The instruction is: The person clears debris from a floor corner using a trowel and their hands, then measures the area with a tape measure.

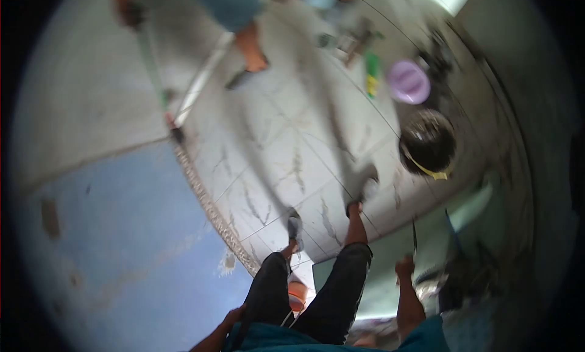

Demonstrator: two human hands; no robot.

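My right hand (404,268) is closed in a fist to the right of my leg. A thin, dark, pointed tool (415,237) sticks up from it, its exact kind not clear. Behind this hand is a greenish glass-like panel (378,279). On the other side, my left hand (236,315) hangs by my left thigh, its fingers hidden against the dark trousers. My shoes (294,226) stand on the pale tiled floor (274,169).
Another person (234,11) in blue shorts holds a long green-handled tool (151,66) near the blue wall's edge (207,200). To the right stand a dark bucket (428,144) and a purple basin (409,83). A green bottle-like item (372,75) and an orange bucket (297,296) also show.
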